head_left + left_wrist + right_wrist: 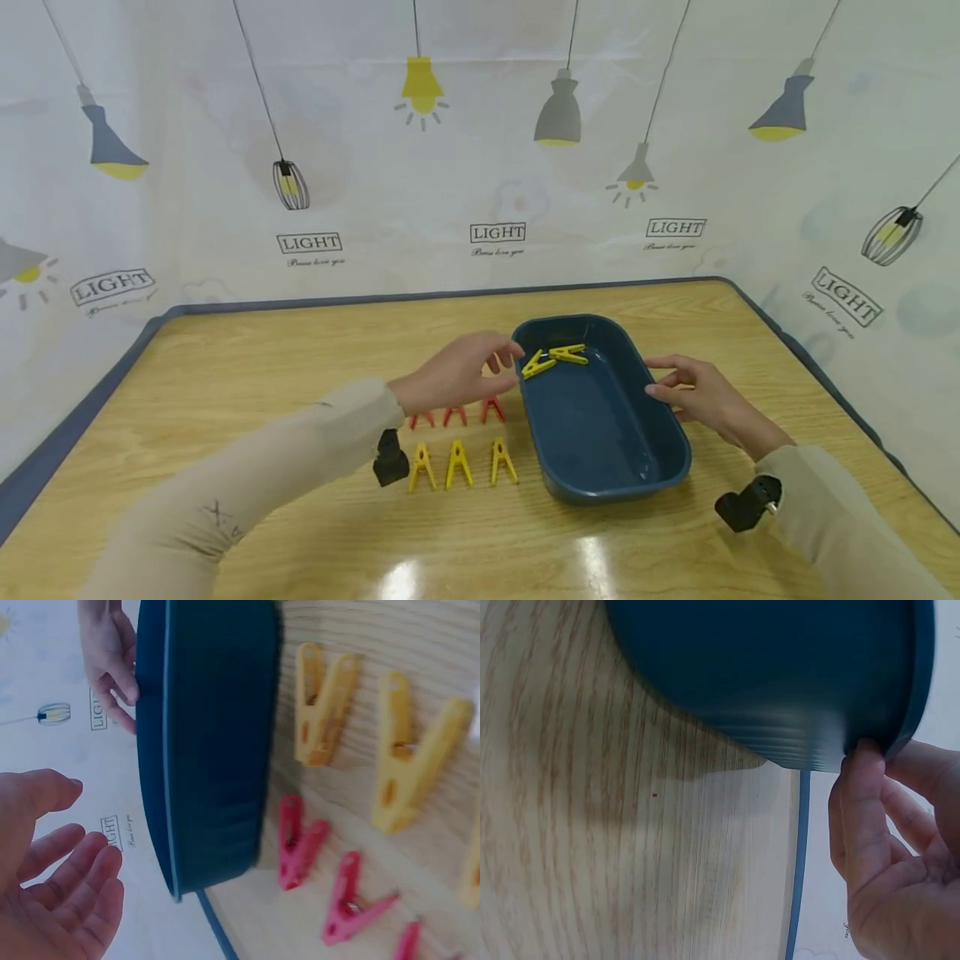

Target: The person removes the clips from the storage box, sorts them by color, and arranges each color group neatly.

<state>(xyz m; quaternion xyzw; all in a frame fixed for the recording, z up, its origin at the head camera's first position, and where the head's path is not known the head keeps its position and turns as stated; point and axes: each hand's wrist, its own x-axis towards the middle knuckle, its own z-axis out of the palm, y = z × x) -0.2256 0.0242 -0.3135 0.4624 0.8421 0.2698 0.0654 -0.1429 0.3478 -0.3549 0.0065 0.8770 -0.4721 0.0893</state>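
Observation:
A dark blue plastic bin (596, 433) stands on the table, with two yellow clothespins (567, 351) lying at its far end. Just off the bin's left rim is my left hand (468, 367), its fingers loosely bent and nothing in them. My right hand (701, 393) holds the bin's right rim; in the right wrist view the fingers (864, 814) press the outer wall below the lip, thumb at the rim. Left of the bin lie two rows: three red clothespins (296, 847), partly behind my left hand in the head view, and three yellow clothespins (457, 452) nearer me.
The wooden table (300, 350) has a dark blue border along its back edge. Behind it hangs a white cloth (405, 183) printed with lamps. A black wrist camera (390, 458) sits on each sleeve.

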